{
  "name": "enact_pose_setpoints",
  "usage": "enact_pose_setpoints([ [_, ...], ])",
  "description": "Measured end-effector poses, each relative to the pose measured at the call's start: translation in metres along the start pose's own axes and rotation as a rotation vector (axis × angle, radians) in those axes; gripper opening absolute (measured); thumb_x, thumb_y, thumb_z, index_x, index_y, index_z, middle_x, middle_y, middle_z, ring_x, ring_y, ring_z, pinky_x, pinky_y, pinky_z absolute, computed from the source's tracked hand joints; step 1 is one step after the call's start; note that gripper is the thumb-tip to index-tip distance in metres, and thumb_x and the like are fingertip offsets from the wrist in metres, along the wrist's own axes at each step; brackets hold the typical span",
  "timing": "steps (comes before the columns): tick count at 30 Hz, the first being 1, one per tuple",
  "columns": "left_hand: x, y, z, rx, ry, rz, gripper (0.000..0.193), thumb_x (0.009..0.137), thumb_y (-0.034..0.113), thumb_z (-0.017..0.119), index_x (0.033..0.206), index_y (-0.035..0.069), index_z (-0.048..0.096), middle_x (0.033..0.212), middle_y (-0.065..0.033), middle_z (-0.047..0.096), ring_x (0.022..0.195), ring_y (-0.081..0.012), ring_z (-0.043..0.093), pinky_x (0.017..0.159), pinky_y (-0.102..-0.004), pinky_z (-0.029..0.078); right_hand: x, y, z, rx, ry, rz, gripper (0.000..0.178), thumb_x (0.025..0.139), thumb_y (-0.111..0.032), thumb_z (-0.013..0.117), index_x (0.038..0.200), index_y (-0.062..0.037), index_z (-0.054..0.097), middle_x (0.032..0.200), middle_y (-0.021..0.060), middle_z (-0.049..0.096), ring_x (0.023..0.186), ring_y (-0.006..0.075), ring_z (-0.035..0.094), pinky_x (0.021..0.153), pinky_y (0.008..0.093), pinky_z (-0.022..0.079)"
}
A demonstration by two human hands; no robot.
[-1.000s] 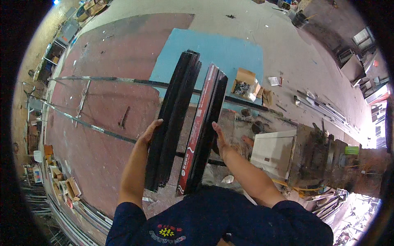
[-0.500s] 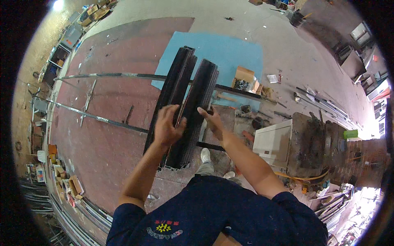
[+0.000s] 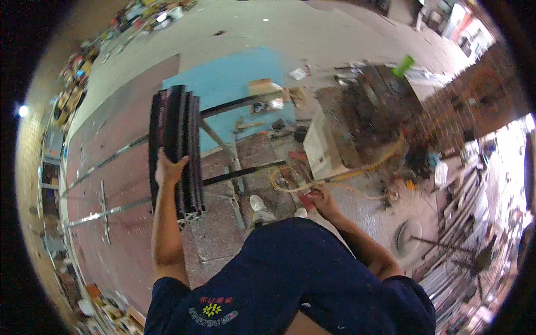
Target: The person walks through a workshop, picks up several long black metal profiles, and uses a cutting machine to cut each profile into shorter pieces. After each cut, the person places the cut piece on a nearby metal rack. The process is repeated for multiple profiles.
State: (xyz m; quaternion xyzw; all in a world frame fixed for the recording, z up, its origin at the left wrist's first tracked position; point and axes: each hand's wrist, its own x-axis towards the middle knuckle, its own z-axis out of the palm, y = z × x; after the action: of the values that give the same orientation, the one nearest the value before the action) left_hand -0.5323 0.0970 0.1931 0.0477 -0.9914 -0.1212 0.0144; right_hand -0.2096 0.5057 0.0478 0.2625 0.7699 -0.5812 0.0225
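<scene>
A bundle of long black ridged strips [image 3: 188, 128] lies across two metal rails on the left. My left hand [image 3: 168, 170] rests on top of the bundle, its thumb spread away from the fingers. Down at the right, my right hand [image 3: 326, 204] is near my waist, apart from the bundle. Its fingers look bent but are blurred, so whether they hold anything is unclear. A red piece [image 3: 306, 201] shows right beside its fingertips, and a yellowish hose [image 3: 277, 177] loops just beyond.
The rails [image 3: 245, 166] run left and right under the bundle. Beyond lies a blue sheet [image 3: 223, 75] with an open cardboard box [image 3: 263, 87]. A cluttered bench [image 3: 371, 120] with a pale side panel [image 3: 324, 148] stands at the right. Long metal profiles [image 3: 458, 223] pile up farther right.
The two black groups now sit side by side as one bundle. My right hand has left them and dropped to the right; my left hand stays on them. The view has turned right.
</scene>
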Motion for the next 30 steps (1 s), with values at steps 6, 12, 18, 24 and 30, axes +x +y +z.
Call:
enact_pose_setpoints([
  [6, -0.062, 0.025, -0.04, -0.195, 0.149, 0.256, 0.093, 0.071, 0.038, 0.074, 0.144, 0.009, 0.025, 0.138, -0.0204, 0.041, 0.123, -0.0364, 0.044, 0.099, -0.045, 0.039, -0.076, 0.047, -0.038, -0.032, 0.135, 0.108, 0.045, 0.083, -0.021, 0.067, 0.12, -0.0004, 0.051, 0.107, 0.0152, 0.061, 0.1, 0.0213, 0.059, 0.086, 0.0349, 0.047],
  [12, -0.148, 0.083, -0.086, -0.278, -0.071, 0.646, 0.084, 0.067, 0.019, 0.075, 0.14, 0.008, 0.034, 0.128, -0.0215, 0.05, 0.118, -0.035, 0.051, 0.098, -0.0408, 0.041, -0.123, -0.025, -0.041, 0.003, 0.23, -0.125, 0.034, 0.082, -0.012, 0.067, 0.112, -0.0011, 0.057, 0.104, 0.0139, 0.062, 0.098, 0.024, 0.06, 0.086, 0.034, 0.046],
  [18, -0.183, 0.134, -0.063, -0.057, -0.552, 1.101, 0.09, 0.062, 0.025, 0.078, 0.139, 0.011, 0.034, 0.123, -0.0174, 0.053, 0.111, -0.0352, 0.053, 0.092, -0.041, 0.046, -0.16, -0.132, -0.057, -0.028, 0.327, -0.446, 0.027, 0.081, -0.005, 0.064, 0.108, -0.0022, 0.06, 0.105, 0.0136, 0.063, 0.1, 0.0263, 0.06, 0.087, 0.0338, 0.046],
  [24, -0.229, 0.213, 0.016, -0.013, -0.875, 1.746, 0.098, 0.05, 0.024, 0.081, 0.136, 0.011, 0.035, 0.11, -0.0114, 0.057, 0.105, -0.032, 0.056, 0.095, -0.0428, 0.042, -0.167, -0.115, -0.08, -0.602, 0.215, -0.364, 0.048, 0.079, -0.04, 0.067, 0.108, -0.0026, 0.061, 0.101, 0.0177, 0.065, 0.092, 0.0371, 0.062, 0.083, 0.0439, 0.048],
  [30, -0.313, 0.284, 0.061, 0.047, -0.721, 2.239, 0.1, 0.049, 0.023, 0.082, 0.136, 0.01, 0.035, 0.105, -0.0089, 0.059, 0.103, -0.0294, 0.057, 0.105, -0.0495, 0.031, -0.221, -0.022, -0.093, -0.528, 0.038, 0.266, 0.05, 0.082, -0.051, 0.062, 0.099, -0.0035, 0.063, 0.086, 0.0194, 0.065, 0.079, 0.0361, 0.061, 0.072, 0.0409, 0.047],
])
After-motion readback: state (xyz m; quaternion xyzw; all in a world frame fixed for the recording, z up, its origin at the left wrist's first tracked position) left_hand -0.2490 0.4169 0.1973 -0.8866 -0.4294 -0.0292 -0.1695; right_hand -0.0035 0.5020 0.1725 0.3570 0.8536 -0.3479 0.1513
